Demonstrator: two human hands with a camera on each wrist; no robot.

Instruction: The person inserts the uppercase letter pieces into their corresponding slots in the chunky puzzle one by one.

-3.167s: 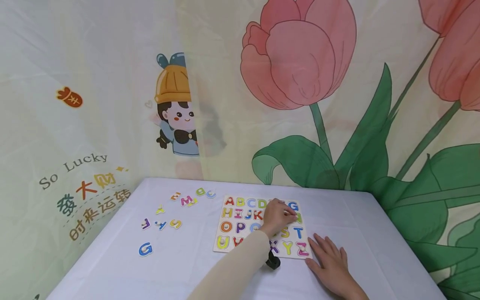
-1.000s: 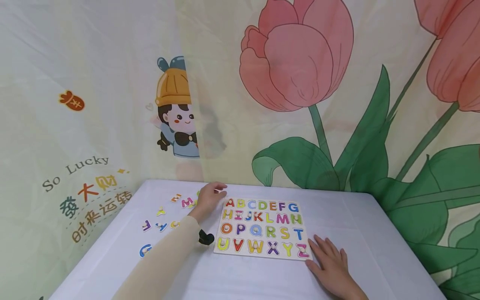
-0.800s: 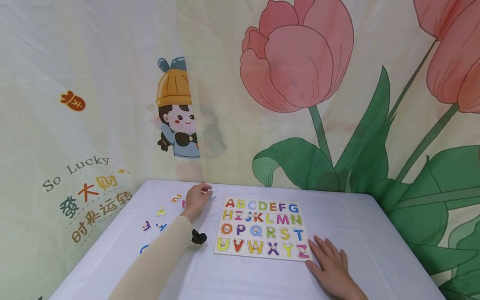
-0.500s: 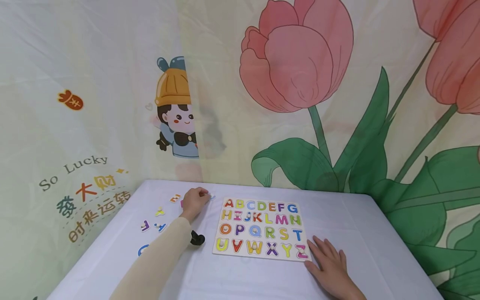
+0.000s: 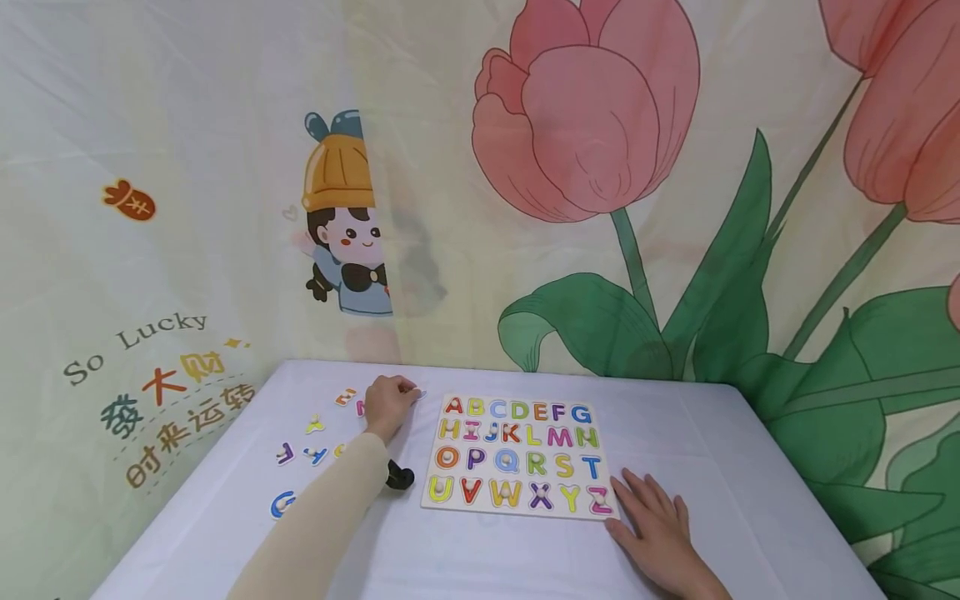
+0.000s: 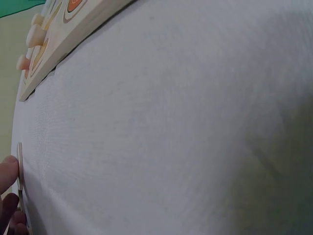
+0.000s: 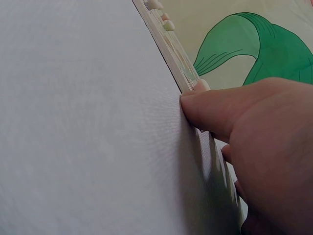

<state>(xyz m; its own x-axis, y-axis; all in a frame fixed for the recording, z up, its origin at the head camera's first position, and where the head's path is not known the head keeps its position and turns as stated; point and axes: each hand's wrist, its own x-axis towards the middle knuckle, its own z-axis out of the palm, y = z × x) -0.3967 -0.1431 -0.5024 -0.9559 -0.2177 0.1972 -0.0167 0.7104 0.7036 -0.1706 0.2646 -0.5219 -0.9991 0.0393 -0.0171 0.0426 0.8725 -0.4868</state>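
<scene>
Pinching a letter piece (image 5: 422, 393) with the left hand (image 5: 388, 406), just beyond the far-left corner of the puzzle board (image 5: 522, 451). Resting the right hand (image 5: 656, 533), straight-fingered, at the opposite corner.

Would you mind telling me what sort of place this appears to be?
Probably an improvised play or filming corner, though the wider room is out of view: a white-covered table bears an alphabet board, and a tulip-printed cloth backdrop rises behind it.

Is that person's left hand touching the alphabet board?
Apart. The left wrist view shows a plain gap of white cloth between the left hand and the nearest corner of the alphabet board.
</scene>
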